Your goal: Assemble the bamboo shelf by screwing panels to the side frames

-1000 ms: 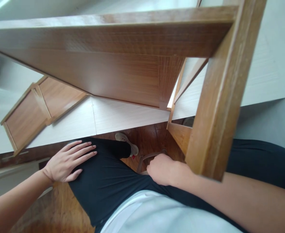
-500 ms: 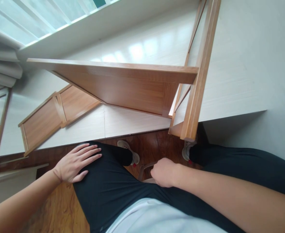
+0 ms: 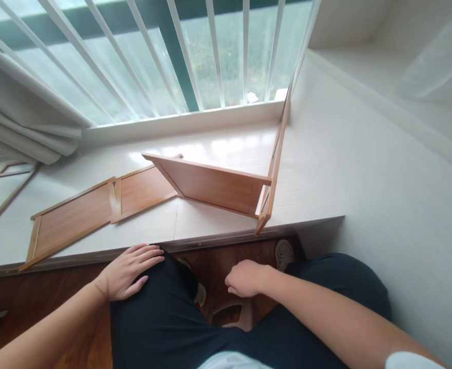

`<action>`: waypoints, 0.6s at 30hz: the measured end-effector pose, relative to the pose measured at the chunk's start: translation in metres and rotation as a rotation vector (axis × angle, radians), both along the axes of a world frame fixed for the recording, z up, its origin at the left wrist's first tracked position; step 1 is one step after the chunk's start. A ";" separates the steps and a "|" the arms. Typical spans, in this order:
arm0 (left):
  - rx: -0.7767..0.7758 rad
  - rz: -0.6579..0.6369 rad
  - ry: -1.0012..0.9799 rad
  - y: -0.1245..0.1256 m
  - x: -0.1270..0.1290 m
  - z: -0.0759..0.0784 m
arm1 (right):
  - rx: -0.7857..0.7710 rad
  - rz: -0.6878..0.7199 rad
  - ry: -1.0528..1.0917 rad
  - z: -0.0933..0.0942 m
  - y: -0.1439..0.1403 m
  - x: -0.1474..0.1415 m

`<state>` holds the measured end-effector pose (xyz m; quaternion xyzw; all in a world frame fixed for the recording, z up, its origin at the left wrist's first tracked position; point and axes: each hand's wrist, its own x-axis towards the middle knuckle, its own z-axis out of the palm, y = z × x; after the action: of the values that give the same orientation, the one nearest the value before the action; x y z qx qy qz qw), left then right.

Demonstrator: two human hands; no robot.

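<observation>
My left hand (image 3: 136, 271) lies flat on my dark-trousered left knee, fingers spread and nothing held. Between my thighs hangs my right hand (image 3: 245, 279), fingers loosely curled, with no object showing in it. Beyond the hands, a tilted wooden panel (image 3: 214, 187) stands over the white ledge. Its right end meets a narrow wooden frame (image 3: 275, 169) that leans along the right wall. Two more framed wooden panels, a left one (image 3: 74, 218) and a middle one (image 3: 145, 192), lie on the ledge. Neither hand touches the wood.
The white ledge (image 3: 157, 230) runs below a barred window (image 3: 229, 56). A grey curtain (image 3: 26, 102) hangs at left, above another wooden frame (image 3: 6, 195). A white wall (image 3: 364, 179) closes the right side. Part of a stool (image 3: 245, 315) shows between my legs.
My view has drawn back and tilted up, so more window shows and the wooden pieces look smaller. My left hand stays on the knee; the right stays curled between my legs.
</observation>
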<state>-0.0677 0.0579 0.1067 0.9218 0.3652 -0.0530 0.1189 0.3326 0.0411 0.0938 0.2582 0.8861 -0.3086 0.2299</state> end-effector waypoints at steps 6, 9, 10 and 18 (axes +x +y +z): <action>0.058 0.016 -0.067 -0.007 0.012 0.001 | 0.227 -0.403 0.201 0.088 -0.005 0.054; 0.021 0.036 -0.105 -0.007 0.023 0.002 | 0.423 -0.712 0.242 0.148 -0.014 0.107; 0.005 0.043 -0.116 -0.007 0.027 0.003 | 0.515 -0.813 0.247 0.168 -0.015 0.127; 0.030 0.205 -0.191 -0.013 0.061 0.001 | 1.107 -1.424 -0.143 0.299 0.042 0.277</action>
<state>-0.0063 0.0451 0.1072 0.8823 0.4450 0.0528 0.1440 0.6099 0.0833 0.3932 0.8376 0.5221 0.1095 -0.1181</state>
